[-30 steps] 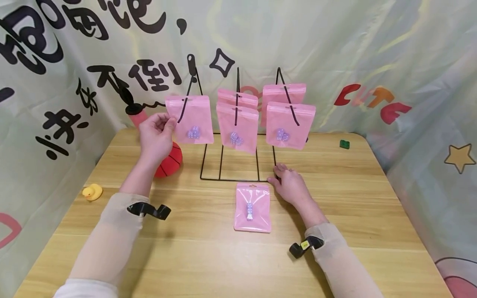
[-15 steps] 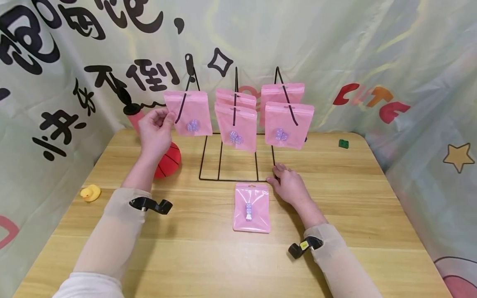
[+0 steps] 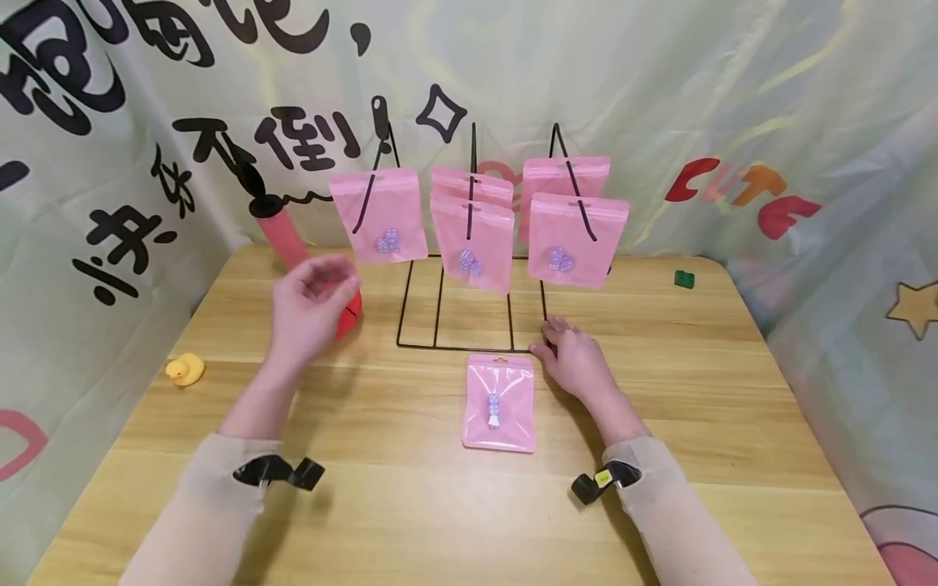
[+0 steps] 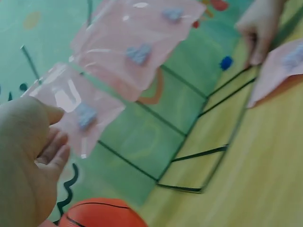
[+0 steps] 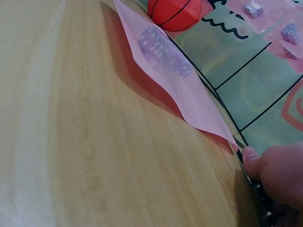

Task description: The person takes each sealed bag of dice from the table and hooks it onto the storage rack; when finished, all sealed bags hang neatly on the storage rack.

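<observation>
A black wire rack [image 3: 454,348] carries several pink zip bags on its hooks. On its left hook hangs one bag [image 3: 399,207] with purple dotted dice inside. The middle hook bears a front bag [image 3: 476,244] and one behind it; so does the right hook, with its front bag [image 3: 560,232]. My left hand [image 3: 308,305] is off the left bag, just below and left of it, fingers loosely bent and holding nothing. My right hand [image 3: 579,358] grips the rack's front right base corner. Another pink bag [image 3: 513,415] lies flat on the table before the rack.
A red ball with black lines [image 3: 350,316] sits partly behind my left hand, near a pink cylinder with a black top [image 3: 282,232]. A yellow rubber duck [image 3: 185,369] is at the table's left; a small green brick [image 3: 685,279] is at the back right.
My left hand has let go of the left hook's bag and drawn back down and toward me. The bag hangs by itself, slightly tilted. My right hand stays at the rack's corner.
</observation>
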The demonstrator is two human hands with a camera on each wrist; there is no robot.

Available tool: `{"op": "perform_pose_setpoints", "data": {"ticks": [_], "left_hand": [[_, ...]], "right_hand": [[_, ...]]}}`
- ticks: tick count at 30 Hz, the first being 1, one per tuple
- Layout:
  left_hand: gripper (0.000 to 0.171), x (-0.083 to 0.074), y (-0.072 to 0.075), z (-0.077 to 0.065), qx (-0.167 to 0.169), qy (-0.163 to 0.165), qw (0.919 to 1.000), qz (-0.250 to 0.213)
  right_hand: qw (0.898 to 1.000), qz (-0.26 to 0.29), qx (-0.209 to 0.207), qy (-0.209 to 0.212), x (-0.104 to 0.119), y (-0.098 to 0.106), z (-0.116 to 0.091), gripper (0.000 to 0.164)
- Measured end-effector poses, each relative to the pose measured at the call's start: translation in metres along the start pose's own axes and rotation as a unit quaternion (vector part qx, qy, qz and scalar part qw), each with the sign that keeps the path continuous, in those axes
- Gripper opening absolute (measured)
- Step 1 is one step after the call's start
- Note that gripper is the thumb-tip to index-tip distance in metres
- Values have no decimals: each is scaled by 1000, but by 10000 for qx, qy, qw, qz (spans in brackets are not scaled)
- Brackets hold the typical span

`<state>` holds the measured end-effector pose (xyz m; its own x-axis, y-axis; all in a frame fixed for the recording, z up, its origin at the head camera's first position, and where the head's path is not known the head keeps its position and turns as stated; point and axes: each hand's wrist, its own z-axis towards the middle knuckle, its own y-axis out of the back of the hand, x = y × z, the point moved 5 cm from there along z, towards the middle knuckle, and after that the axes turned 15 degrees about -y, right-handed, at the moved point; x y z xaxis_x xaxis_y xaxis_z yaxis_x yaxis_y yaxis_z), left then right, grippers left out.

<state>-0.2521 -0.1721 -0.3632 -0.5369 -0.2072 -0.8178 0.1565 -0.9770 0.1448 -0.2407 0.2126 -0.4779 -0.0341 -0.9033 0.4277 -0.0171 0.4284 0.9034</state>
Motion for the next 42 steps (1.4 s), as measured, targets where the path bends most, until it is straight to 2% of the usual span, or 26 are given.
{"op": "perform_pose_setpoints", "data": {"ticks": [4, 9, 14, 20, 27, 31, 36, 42], "left_hand": [[28, 2, -21, -24, 853, 204, 9961, -21], [28, 9, -47, -47, 1724, 548, 9833, 182], [28, 21, -64, -65, 2234, 815, 9711, 188], [33, 30, -84, -85, 2679, 1413, 9530, -71], [27, 39, -104, -100, 2845, 2216, 9311, -551], [30, 44, -114, -106, 2892, 2619, 9164, -890], [31, 45, -124, -110, 2883, 2850, 9097, -907], [25, 46, -133, -114, 2919, 3088, 8998, -989]], "right_hand": [[10000, -38, -7, -42, -2, 2, 1, 57], [10000, -22, 2, -76, -2, 5, 1, 58], [10000, -13, 34, -92, -1, 5, 2, 57], [9999, -85, 45, -68, 0, 4, 1, 57], [9999, -122, 50, -49, 1, 4, 0, 57], [9999, -101, 67, -84, 1, 5, 1, 57], [9999, -72, 50, -96, 0, 4, 1, 56], [10000, -22, 60, -69, 1, 4, 1, 57]]}}
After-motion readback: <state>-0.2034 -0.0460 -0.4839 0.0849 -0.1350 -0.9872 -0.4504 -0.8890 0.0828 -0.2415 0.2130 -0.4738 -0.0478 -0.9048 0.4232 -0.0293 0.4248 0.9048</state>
